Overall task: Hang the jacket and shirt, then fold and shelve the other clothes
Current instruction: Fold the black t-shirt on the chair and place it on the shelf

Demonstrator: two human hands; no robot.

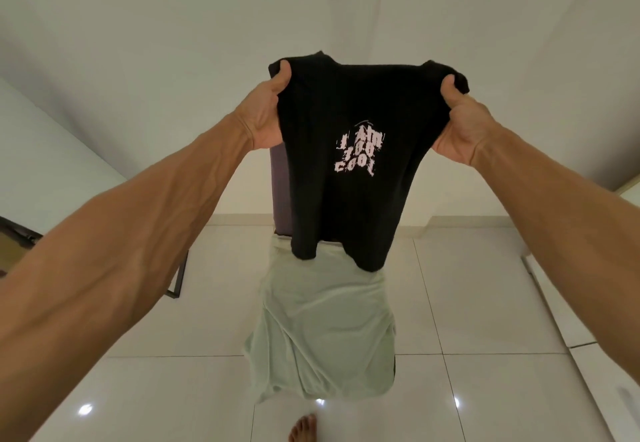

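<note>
A black T-shirt (pixel 349 199) with pale pink lettering hangs in the air in front of me, print facing me. My left hand (pixel 268 109) grips its left shoulder and my right hand (pixel 460 126) grips its right shoulder, both held up at arm's length. The shirt's hem dangles over a pale green cloth (pixel 322 330) that lies draped over something low on the floor. The fingers of both hands are hidden behind the fabric.
A dark purple upright object (pixel 278 192) stands behind the shirt against the white wall. A dark metal frame (pixel 178 279) is at the left. White glossy floor tiles (pixel 485 303) spread around. My bare foot (pixel 303 427) shows at the bottom. A white edge (pixel 561 303) runs along the right.
</note>
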